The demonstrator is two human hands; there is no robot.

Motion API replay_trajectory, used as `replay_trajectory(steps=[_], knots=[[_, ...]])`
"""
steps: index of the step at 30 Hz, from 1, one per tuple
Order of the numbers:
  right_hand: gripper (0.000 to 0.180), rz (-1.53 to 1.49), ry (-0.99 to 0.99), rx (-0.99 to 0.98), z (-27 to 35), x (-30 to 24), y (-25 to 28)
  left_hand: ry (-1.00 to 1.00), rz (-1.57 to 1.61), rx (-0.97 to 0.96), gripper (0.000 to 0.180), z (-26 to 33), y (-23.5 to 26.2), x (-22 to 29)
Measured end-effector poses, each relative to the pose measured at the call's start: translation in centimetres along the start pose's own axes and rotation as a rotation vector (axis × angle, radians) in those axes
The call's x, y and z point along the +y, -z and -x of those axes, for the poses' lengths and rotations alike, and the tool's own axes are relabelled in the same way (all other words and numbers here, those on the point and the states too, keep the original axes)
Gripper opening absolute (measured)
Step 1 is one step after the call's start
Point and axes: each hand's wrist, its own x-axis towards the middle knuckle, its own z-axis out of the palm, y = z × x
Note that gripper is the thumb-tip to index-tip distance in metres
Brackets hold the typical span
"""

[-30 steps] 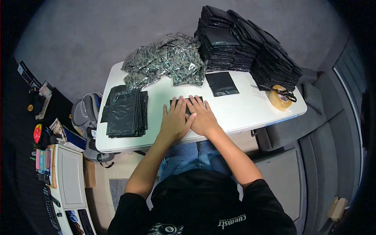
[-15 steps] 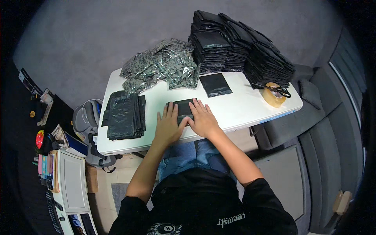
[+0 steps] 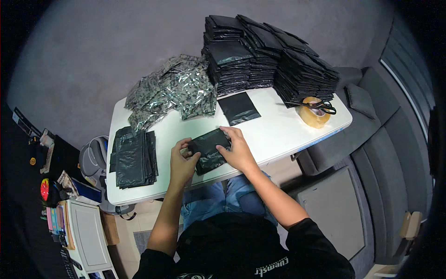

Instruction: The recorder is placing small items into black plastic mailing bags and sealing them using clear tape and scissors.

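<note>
Hands (image 3: 182,165) (image 3: 239,151) have parted, half-curled; both hold black packet (image 3: 208,148).

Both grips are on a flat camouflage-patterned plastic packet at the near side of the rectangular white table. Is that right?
No, the pattern is wrong: the head view shows the left grip and right grip on a flat, plain black plastic packet, at the near side of the white table. Camouflage-patterned packets lie piled farther back.

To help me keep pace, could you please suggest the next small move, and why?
Perhaps carry the flat black plastic packet toward the lone square black plastic packet beyond, since the two look alike and the left hand and right hand hold the nearer one's sides.
</note>
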Motion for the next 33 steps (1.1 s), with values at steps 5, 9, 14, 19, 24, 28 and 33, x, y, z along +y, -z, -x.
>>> replay_trajectory(steps=[5, 9, 14, 19, 24, 28, 33], knots=[[0.058, -0.189, -0.186, 0.105, -1.6, 0.6, 2.4, 0.056, 0.257, -0.052, 0.054, -1.2, -2.1, 2.0], [0.049, -0.202, -0.087, 0.220, -5.0, 0.9, 6.1, -0.160, 0.142, -0.089, 0.047, -5.4, -4.6, 3.9], [0.044, -0.072, 0.012, 0.234, -12.7, 4.3, 10.4, -0.299, 0.101, -0.126, 0.038, -13.4, -9.8, 6.2], [0.042, 0.263, -0.090, 0.014, -14.7, 10.3, 11.5, -0.318, -0.256, -0.074, 0.034, -16.9, -12.1, 2.1], [0.040, 0.014, -0.195, -0.062, -12.8, 12.3, 11.3, -0.320, -0.396, -0.076, 0.038, -14.7, -12.8, 1.4], [0.040, 0.141, -0.148, -0.029, -12.1, 10.0, 10.9, -0.393, -0.497, -0.044, 0.040, -14.3, -13.3, 0.6], [0.041, 0.186, 0.004, 0.030, -9.1, 7.8, 13.0, -0.595, -0.539, 0.015, 0.038, -13.3, -13.3, 0.9]])
